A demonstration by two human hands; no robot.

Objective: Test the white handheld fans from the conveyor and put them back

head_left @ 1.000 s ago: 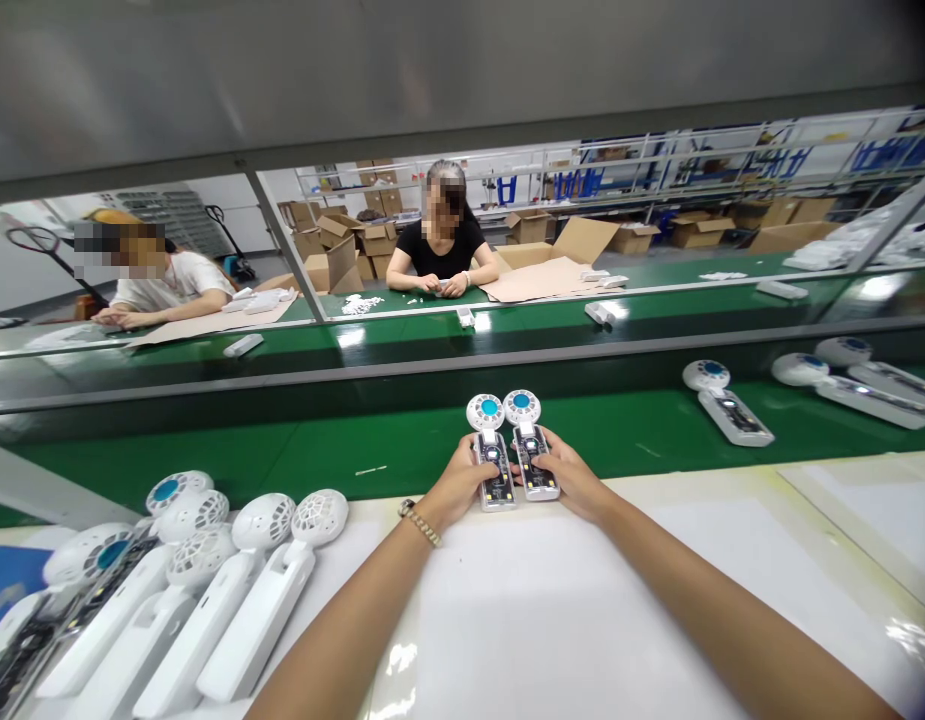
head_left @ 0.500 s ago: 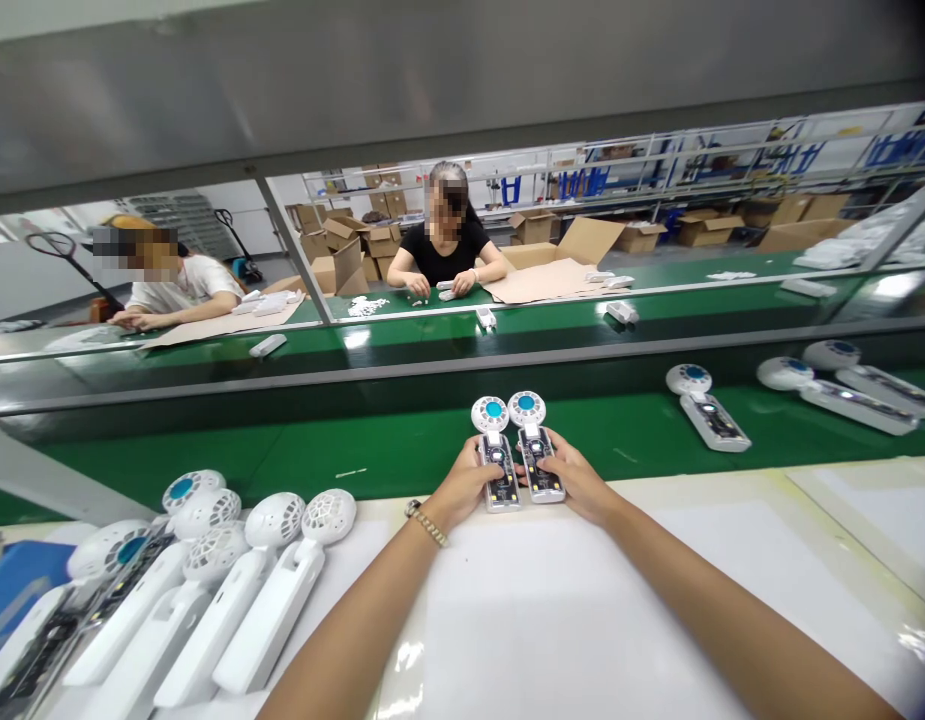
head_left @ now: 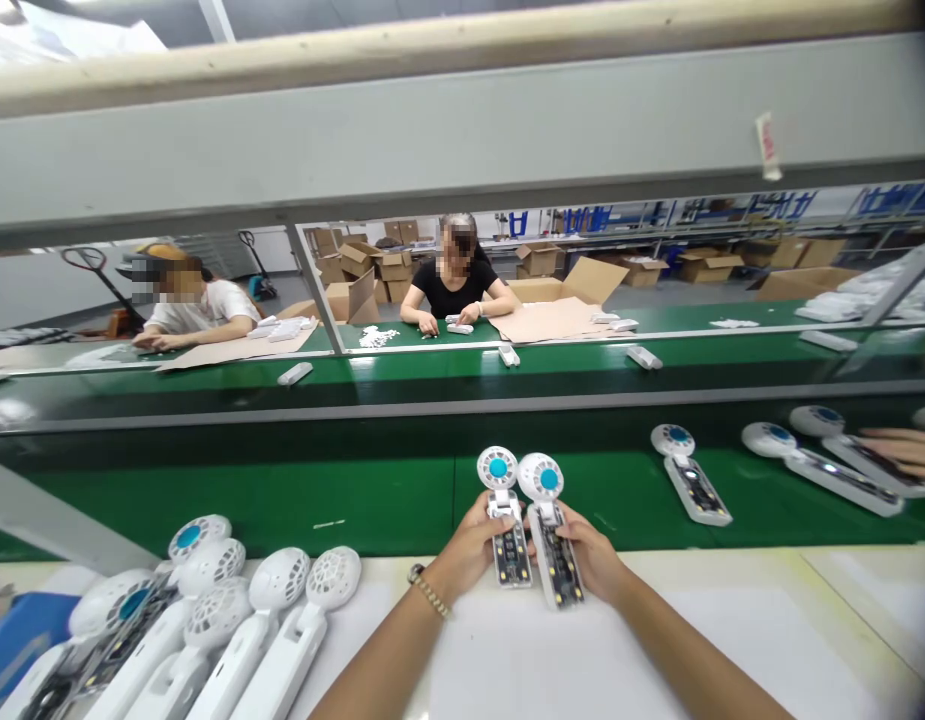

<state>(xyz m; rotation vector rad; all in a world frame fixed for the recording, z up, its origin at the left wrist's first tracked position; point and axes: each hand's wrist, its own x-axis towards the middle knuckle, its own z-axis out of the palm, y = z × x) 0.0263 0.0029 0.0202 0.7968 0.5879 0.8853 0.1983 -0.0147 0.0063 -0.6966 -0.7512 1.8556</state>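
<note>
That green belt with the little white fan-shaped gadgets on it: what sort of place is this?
Most likely a factory workshop assembling small handheld fans. A green conveyor belt runs along the line, more fans with bare circuit boards lie on it, and cardboard boxes are piled behind.

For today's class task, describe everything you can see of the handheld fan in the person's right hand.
The handheld fan looks like white plastic, with a round grilled head with a teal centre above a long handle. The handle's open face shows a dark circuit board with small bright parts. It tilts, head up and leaning left, above the white bench, held along its side by the right hand. Its head sits close beside a second fan.
</note>
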